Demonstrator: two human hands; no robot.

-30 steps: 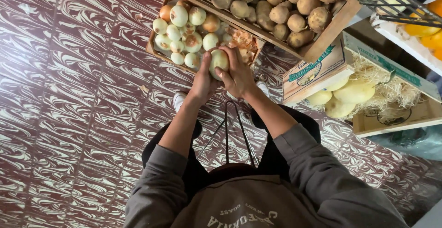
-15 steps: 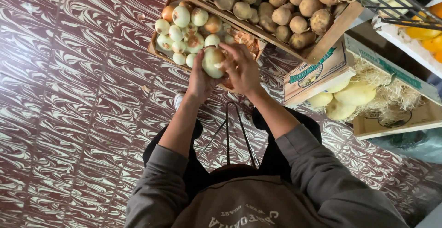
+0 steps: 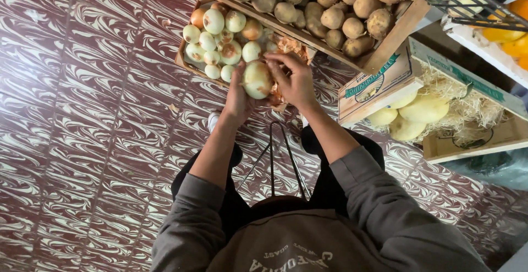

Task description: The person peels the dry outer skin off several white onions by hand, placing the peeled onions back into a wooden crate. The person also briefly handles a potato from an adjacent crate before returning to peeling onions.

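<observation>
Both hands, left hand [image 3: 237, 97] and right hand [image 3: 297, 82], are clamped on one pale onion [image 3: 257, 79]. It is partly peeled, I judge; the onion crate [image 3: 190, 66] at 11 o'clock holds many more.

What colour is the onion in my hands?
Pale whitish-yellow with a slight green tinge; the onion shows best in the head view.

Over the last second the pale onion [image 3: 257, 79] has been turned between the two hands, so that more of its round, smooth side now faces the camera. The right hand [image 3: 297, 81] has shifted from cupping the onion's side to arching over it, fingertips working at its far end by the loose papery skins. The left hand [image 3: 237, 97] has slid a little lower, under the onion's left side.
</observation>
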